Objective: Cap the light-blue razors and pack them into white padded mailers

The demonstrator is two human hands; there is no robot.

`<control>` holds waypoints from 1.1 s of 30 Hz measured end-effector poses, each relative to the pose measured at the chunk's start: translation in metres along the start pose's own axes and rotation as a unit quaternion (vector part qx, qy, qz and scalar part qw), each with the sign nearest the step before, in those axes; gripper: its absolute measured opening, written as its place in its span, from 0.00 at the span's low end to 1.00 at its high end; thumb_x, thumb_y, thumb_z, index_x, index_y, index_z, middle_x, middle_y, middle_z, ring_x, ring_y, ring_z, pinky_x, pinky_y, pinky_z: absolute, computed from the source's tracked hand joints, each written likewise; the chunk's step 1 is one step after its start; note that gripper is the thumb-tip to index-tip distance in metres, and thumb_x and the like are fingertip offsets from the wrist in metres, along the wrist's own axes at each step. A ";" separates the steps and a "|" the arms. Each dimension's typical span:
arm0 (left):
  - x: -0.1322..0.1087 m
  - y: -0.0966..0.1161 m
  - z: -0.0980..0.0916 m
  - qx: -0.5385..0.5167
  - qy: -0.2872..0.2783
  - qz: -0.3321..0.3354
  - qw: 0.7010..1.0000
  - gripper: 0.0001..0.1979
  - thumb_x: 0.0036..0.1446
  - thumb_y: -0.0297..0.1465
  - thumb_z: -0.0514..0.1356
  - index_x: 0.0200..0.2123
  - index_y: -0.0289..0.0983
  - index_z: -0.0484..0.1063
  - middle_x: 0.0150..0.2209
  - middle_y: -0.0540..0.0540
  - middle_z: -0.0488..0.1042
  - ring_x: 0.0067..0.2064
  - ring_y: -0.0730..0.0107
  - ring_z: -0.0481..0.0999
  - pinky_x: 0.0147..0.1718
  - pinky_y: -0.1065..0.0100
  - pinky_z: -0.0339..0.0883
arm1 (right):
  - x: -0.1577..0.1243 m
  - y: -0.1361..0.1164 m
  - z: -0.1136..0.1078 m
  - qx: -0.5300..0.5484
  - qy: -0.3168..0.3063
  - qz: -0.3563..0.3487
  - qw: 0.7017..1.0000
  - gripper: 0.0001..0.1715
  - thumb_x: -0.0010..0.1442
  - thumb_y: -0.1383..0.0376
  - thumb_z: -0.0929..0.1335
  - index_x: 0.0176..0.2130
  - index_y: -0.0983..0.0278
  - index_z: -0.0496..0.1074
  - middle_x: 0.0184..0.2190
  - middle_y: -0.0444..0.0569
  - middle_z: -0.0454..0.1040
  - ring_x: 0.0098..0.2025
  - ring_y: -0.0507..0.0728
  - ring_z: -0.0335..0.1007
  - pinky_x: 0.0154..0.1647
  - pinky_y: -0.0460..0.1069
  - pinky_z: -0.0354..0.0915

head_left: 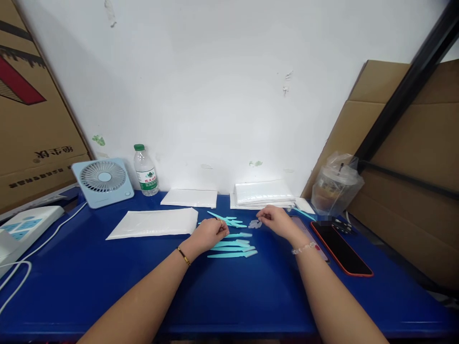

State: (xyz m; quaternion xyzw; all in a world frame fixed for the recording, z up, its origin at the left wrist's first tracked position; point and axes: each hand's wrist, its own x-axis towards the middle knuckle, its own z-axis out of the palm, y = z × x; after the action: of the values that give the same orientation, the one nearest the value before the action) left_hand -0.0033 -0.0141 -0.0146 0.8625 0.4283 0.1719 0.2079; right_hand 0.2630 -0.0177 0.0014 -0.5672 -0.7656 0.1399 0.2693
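Note:
My left hand [211, 233] is closed in a pinch, and a turquoise eyebrow razor [241, 234] sticks out to the right from its fingertips. Several similar razors [233, 249] lie side by side just below it, heads to the right. Behind that hand is a loose pile of more turquoise razors [234, 223], partly hidden by the fingers. My right hand [275, 220] has thumb and fingers pressed together at the edge of a few small translucent pieces [255, 224]. Whatever is between those fingertips is too small to make out.
White padded mailers [154, 223] lie at the left, with a stack of them [263, 192] by the wall. Along the back left stand a fan [103, 177] and a water bottle [146, 172]. At the right are a phone [342, 248] and a bagged drink cup [335, 186].

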 end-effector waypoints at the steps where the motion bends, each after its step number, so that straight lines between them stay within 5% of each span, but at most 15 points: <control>1: 0.001 -0.001 0.000 0.023 0.018 0.008 1.000 0.10 0.58 0.35 0.53 0.35 0.39 0.72 0.36 0.47 0.73 0.37 0.66 0.71 0.38 0.67 0.62 | 0.000 0.005 -0.001 -0.024 -0.021 -0.003 0.999 0.09 0.51 0.67 0.66 0.33 0.63 0.75 0.34 0.49 0.73 0.35 0.55 0.68 0.37 0.48 0.62; 6: 0.009 -0.010 0.002 0.126 0.086 0.003 0.988 0.15 0.58 0.32 0.54 0.49 0.41 0.68 0.49 0.44 0.69 0.52 0.59 0.63 0.47 0.61 0.59 | -0.001 0.013 0.007 -0.061 -0.078 0.005 0.995 0.08 0.47 0.71 0.67 0.31 0.64 0.74 0.34 0.49 0.71 0.34 0.55 0.67 0.36 0.47 0.61; 16: 0.011 -0.014 0.001 0.111 0.098 -0.012 0.989 0.07 0.58 0.33 0.54 0.35 0.39 0.71 0.39 0.46 0.72 0.46 0.60 0.66 0.41 0.62 0.60 | -0.006 0.003 0.007 -0.015 -0.107 0.013 0.994 0.05 0.44 0.68 0.67 0.27 0.64 0.72 0.28 0.46 0.73 0.27 0.52 0.65 0.25 0.45 0.58; 33: 0.009 -0.004 -0.005 0.011 0.113 -0.010 0.993 0.09 0.60 0.34 0.50 0.34 0.39 0.68 0.33 0.49 0.74 0.37 0.66 0.71 0.35 0.68 0.60 | 0.000 -0.015 0.011 0.176 -0.027 -0.015 0.984 0.15 0.56 0.56 0.66 0.37 0.64 0.73 0.27 0.46 0.74 0.29 0.53 0.68 0.31 0.46 0.63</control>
State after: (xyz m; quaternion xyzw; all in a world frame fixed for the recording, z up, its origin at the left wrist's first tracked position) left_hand -0.0033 -0.0039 -0.0108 0.8354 0.4597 0.2612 0.1499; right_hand 0.2445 -0.0214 0.0001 -0.4952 -0.7445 0.2834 0.3466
